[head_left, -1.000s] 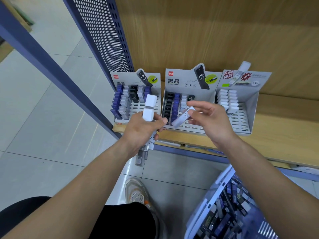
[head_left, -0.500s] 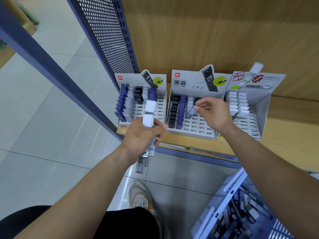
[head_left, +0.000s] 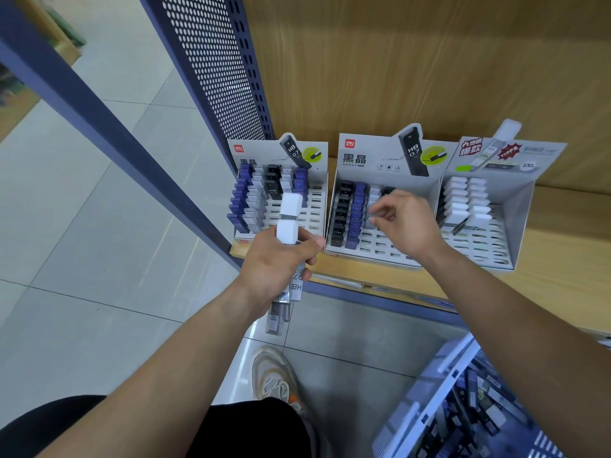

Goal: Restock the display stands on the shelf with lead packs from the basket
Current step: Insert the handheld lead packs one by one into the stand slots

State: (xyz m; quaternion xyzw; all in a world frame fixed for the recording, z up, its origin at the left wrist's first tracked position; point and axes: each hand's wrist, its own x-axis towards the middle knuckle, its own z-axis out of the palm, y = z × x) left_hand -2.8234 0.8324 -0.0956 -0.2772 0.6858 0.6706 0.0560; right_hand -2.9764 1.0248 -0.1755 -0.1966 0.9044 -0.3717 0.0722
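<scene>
Head view: packs (head_left: 288, 219) are gripped in the left hand (head_left: 277, 259). The right hand (head_left: 408, 223) is curled over the middle stand (head_left: 370, 153); whether 1 is pinched cannot be told. It should be pressed straight down into the slot under the fingertips. The shelf (head_left: 562, 259) is seen beyond the hands and the basket (head_left: 429, 391) below the right forearm, on the floor (head_left: 99, 226).

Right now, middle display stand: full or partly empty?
Partly empty: middle display stand holds packs in its left columns; front right slots are bare.
</scene>
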